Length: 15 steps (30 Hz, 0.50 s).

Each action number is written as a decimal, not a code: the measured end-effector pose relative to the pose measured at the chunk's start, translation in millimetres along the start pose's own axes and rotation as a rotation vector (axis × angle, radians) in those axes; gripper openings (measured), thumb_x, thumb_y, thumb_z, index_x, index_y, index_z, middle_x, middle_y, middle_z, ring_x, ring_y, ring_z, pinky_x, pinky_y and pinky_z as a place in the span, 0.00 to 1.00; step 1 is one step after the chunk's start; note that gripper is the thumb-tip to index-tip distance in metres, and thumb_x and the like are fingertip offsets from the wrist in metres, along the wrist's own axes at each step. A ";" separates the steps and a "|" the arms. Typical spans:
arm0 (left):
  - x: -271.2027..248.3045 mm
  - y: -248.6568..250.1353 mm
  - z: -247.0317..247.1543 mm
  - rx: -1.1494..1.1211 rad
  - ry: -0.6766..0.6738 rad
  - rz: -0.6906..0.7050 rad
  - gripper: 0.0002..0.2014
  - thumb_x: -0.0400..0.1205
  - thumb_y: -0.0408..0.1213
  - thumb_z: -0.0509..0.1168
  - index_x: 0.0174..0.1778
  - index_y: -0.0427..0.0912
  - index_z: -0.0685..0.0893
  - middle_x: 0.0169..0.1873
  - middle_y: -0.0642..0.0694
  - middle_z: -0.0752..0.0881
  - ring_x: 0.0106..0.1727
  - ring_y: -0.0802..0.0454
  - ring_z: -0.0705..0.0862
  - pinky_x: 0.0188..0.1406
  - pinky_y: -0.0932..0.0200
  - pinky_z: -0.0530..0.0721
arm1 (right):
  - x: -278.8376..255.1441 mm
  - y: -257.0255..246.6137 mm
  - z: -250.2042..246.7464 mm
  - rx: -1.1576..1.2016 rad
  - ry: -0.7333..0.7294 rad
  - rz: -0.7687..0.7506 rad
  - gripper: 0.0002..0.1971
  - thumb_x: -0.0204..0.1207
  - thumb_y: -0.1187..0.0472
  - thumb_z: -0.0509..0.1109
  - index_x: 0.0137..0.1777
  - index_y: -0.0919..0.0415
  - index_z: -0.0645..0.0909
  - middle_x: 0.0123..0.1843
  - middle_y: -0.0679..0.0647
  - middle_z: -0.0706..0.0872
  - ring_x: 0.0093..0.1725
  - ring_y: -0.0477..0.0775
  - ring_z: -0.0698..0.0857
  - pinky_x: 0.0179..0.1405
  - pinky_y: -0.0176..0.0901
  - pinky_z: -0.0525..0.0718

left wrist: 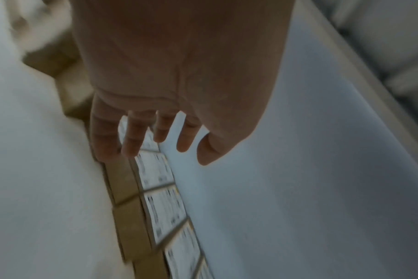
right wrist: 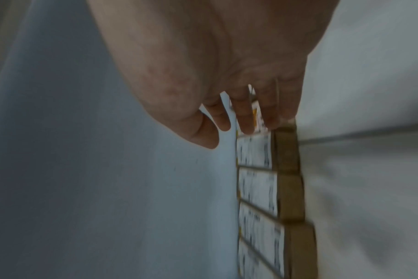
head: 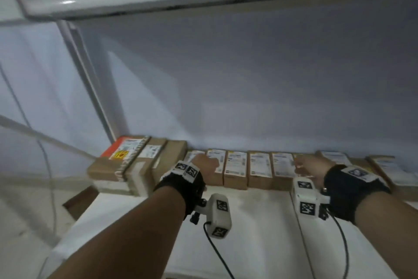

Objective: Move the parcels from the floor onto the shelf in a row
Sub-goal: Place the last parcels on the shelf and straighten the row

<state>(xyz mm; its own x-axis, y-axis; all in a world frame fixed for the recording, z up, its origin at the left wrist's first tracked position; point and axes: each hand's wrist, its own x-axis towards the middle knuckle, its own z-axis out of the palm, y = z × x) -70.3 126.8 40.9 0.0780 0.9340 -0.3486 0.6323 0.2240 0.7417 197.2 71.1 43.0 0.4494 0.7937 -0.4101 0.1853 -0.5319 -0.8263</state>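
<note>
Hovering slack-fingered, both hands near parcels lining shelf back edge.

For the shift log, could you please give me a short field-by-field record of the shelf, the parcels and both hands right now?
surface: white shelf
parcels: row of parcels side by side along the back wall, labels up
larger box: orange-labelled box at the row's left end
left hand: left hand, fingers straight, at a parcel in the row
right hand: right hand, fingers straight, at a parcel further right
held: nothing gripped
</note>
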 end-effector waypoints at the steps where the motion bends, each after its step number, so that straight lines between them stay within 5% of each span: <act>1: 5.2 -15.5 -20.3 -0.022 0.028 -0.055 0.25 0.82 0.38 0.68 0.74 0.33 0.74 0.65 0.32 0.83 0.67 0.34 0.82 0.65 0.44 0.82 | -6.4 -13.8 23.5 0.014 -0.041 -0.012 0.02 0.79 0.65 0.66 0.46 0.64 0.77 0.42 0.56 0.82 0.48 0.59 0.82 0.53 0.51 0.79; 4: 11.2 -57.0 -79.7 -0.071 0.279 -0.134 0.24 0.82 0.43 0.62 0.74 0.38 0.73 0.65 0.35 0.82 0.65 0.33 0.83 0.61 0.45 0.84 | -13.0 -51.7 91.0 0.065 -0.194 -0.009 0.08 0.78 0.67 0.65 0.37 0.61 0.76 0.38 0.57 0.78 0.35 0.56 0.78 0.41 0.48 0.75; 7: 21.9 -102.4 -121.1 -0.040 0.446 -0.258 0.31 0.75 0.54 0.60 0.76 0.57 0.63 0.73 0.41 0.72 0.70 0.33 0.76 0.69 0.39 0.77 | -25.2 -80.9 163.1 0.007 -0.294 -0.014 0.06 0.77 0.64 0.66 0.38 0.63 0.76 0.42 0.60 0.77 0.38 0.60 0.76 0.43 0.51 0.74; 11: 43.6 -148.2 -146.5 -0.122 0.498 -0.274 0.36 0.78 0.49 0.64 0.83 0.55 0.59 0.80 0.37 0.61 0.75 0.31 0.69 0.71 0.41 0.76 | -25.0 -101.7 255.1 -0.063 -0.420 -0.050 0.03 0.79 0.65 0.63 0.44 0.63 0.75 0.46 0.60 0.75 0.36 0.58 0.76 0.38 0.43 0.78; 15: 78.7 -185.8 -160.1 -0.172 0.480 -0.320 0.35 0.67 0.59 0.61 0.74 0.61 0.67 0.70 0.36 0.68 0.59 0.33 0.79 0.56 0.39 0.85 | -19.8 -109.1 324.2 -0.136 -0.439 -0.035 0.05 0.81 0.66 0.61 0.54 0.62 0.77 0.53 0.63 0.78 0.50 0.63 0.81 0.51 0.51 0.82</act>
<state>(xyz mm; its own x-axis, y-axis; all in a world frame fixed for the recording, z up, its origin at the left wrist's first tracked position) -305.1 203.3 -32.6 -0.4779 0.8249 -0.3019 0.4297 0.5193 0.7387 -115.2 209.2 16.1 0.0336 0.8460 -0.5321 0.3196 -0.5136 -0.7963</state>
